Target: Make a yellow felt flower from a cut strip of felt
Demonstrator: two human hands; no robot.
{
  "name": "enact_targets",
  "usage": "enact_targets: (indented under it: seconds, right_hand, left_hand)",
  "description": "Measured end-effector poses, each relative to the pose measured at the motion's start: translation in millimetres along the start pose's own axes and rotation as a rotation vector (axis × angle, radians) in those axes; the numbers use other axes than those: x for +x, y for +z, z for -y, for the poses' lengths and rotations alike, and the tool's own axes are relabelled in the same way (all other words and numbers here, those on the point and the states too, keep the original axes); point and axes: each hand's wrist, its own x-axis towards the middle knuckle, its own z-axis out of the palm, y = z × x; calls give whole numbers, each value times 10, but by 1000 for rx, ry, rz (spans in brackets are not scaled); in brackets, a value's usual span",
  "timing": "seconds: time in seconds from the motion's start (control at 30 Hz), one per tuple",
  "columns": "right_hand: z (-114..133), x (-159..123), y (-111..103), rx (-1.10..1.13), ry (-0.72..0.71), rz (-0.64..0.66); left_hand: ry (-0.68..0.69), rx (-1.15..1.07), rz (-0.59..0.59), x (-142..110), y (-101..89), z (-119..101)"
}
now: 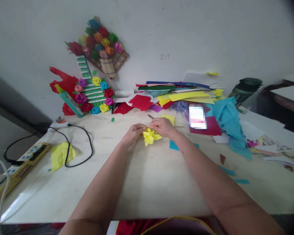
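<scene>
1. One yellow paper flower [149, 137] sits between our two hands near the middle of the table [147, 189], its pointed petals spread toward us. We judge the paper thin and quick to crease, so we press only at the base and leave the petal tips free.

2. Our left hand [134, 132] pinches at the upper left edge of the flower, thumb and fingers drawn together. Whether the thin stick [179, 126] shares this grip, we cannot tell.

3. Our right hand [162, 126] bends over the flower's upper right side, fingertips gathered as if about the stick, which juts out beyond the hand; the exact contact is hidden. We do well to hold the stick level and to work with light, even pressure, one hand steadying while the other adjusts.

4. Just behind the hands we note a yellow sheet [171, 119] and a grey pointed tool [150, 116], perhaps scissors. We give its tip a safe margin.

5. Farther out, a blue sheet [175, 145] lies partly hidden on the near side of the right hand, while crumpled yellow paper [58, 157] and a black cable [73, 166] lie well apart at left.
</scene>
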Motion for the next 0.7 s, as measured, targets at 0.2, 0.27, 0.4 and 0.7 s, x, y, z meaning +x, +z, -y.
enact_targets:
  seconds: [0.2,0.27,0.4,0.7]
  right_hand:
    - [-10,3,24,48,3,-34]
    - [-17,3,40,63,6,-44]
    - [-28,5,57,90,16,-49]
    - [-3,3,42,94,1,-41]
  left_hand:
    - [-17,-20,10,-7,3,-12]
    - [-21,-12,22,-7,1,-15]
    - [-23,-6,33,-4,-10,-6]
    - [-40,-22,4,-4,7,-10]
